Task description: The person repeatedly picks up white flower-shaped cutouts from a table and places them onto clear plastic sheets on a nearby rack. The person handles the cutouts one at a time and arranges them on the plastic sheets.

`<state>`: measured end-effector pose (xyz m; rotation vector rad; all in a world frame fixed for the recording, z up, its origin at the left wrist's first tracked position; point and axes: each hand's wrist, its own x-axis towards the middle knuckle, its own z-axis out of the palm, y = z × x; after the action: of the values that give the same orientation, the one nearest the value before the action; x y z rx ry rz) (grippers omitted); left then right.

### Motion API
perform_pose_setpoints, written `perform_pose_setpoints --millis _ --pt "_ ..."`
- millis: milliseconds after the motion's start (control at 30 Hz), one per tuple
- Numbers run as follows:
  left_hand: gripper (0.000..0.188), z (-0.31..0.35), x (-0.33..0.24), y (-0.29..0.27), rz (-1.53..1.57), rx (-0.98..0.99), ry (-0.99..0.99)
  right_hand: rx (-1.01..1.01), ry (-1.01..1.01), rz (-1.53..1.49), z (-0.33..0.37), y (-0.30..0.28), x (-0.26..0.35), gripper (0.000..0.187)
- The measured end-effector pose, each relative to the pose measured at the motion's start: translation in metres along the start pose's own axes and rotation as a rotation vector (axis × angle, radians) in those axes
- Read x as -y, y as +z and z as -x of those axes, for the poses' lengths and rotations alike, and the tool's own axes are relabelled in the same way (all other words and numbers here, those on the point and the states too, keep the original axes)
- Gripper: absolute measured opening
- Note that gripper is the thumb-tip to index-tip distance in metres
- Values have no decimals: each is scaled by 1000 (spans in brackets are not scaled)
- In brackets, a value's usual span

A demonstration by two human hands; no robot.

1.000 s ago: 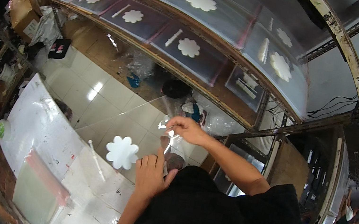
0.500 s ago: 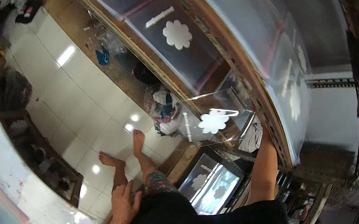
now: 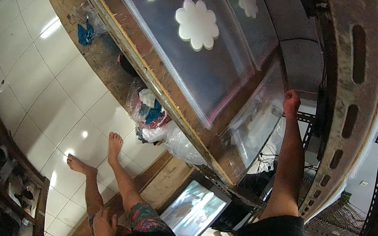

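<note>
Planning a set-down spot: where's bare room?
Widest: tiled floor between shelf and wooden rack, beyond the feet. Narrow: brown board strip between film stack and the clear sheet near the right hand. Crowded: cloth-and-plastic heap beside the shelf.

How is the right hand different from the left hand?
The right hand is stretched out beside the clear sheet on the shelf, while the left hand is down near the patterned shorts.

A long bare forearm shows behind the right hand; behind the left hand, just a little arm shows.

Both hands are bare.
</note>
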<state>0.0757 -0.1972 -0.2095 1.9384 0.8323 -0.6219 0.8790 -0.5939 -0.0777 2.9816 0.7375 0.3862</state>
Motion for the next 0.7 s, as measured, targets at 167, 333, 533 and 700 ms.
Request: perform_pose_setpoints --millis 167,333,533,700 --pt "45 -13 13 20 20 5 -28 -21 75 141 -35 3 -2 11" --pt "46 -20 5 15 56 72 -121 39 121 117 -50 -1 -2 12" --pt "44 -14 14 29 -39 41 -103 2 146 201 -48 28 29 12" --pt "46 -26 24 34 21 53 -47 36 17 544 -67 12 -30 13"
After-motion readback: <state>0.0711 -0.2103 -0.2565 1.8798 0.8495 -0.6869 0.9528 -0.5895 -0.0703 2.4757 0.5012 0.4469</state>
